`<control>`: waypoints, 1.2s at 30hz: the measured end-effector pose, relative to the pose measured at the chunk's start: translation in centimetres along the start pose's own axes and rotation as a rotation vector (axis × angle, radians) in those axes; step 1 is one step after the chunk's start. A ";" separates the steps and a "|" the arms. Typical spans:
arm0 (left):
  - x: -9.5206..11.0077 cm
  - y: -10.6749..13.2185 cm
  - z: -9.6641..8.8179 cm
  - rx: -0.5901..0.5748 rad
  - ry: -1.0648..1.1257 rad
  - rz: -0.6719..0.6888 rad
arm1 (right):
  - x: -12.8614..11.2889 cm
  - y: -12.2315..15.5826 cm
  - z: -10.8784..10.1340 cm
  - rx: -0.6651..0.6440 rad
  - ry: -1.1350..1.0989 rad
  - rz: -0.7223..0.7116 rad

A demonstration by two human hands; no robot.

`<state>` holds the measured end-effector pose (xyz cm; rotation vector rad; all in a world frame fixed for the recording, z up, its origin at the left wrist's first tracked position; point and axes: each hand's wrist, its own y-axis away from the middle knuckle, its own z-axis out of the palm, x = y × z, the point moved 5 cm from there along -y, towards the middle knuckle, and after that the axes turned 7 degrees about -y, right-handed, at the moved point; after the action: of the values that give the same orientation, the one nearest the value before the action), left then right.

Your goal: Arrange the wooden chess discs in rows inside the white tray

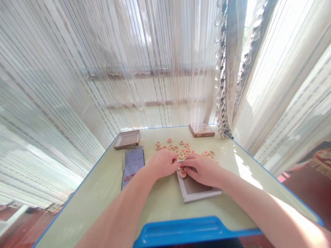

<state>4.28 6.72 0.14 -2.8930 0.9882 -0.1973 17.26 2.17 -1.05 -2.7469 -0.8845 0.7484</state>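
A shallow open box (182, 191) with a white rim and brown inside lies in front of me on the table. Two round Chinese chess pieces with red characters sit at its left side; the nearer chess piece (182, 174) shows fully. My right hand (204, 168) reaches over the box, its thumb and fingers closing on the farther chess piece (180, 166). Just left of the box, my left hand (164, 162) is closed with curled fingers; whatever they hold is hidden. Several loose pieces (181, 155) with red or dark characters are scattered beyond both hands.
A phone (133, 167) lies left of my left arm. Behind it is another shallow open box (127, 139). A flat closed box (201, 130) rests at the far right. The pale table (160, 203) has a blue edge and a blue front tray (181, 229). String curtains (155, 89) hang behind.
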 end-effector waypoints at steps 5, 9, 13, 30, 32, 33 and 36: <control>0.0 -0.1 0.0 -0.010 -0.023 -0.014 | 0.2 0.0 0.4 -0.016 0.009 -0.035; 0.1 -0.1 -0.1 -0.008 -0.029 -0.003 | -0.1 0.1 0.2 -0.019 0.027 -0.045; 0.1 -0.1 -0.2 -0.013 -0.021 -0.007 | -0.5 0.1 0.1 -0.019 0.040 -0.058; 0.1 0.0 0.0 0.001 -0.064 0.009 | -0.9 0.2 -0.1 -0.015 0.027 -0.103; 0.1 0.0 0.0 -0.001 -0.059 0.007 | -0.8 0.2 0.0 -0.015 0.022 -0.098; 0.1 0.0 0.0 0.000 -0.059 0.007 | -0.8 0.2 0.0 -0.015 0.019 -0.096; 0.2 -0.1 -0.1 0.009 -0.060 0.012 | -0.7 0.2 0.2 -0.015 0.010 -0.098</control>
<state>4.47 6.66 0.29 -2.8660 0.9917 -0.1139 16.80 1.57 -0.97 -2.6947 -1.0186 0.7119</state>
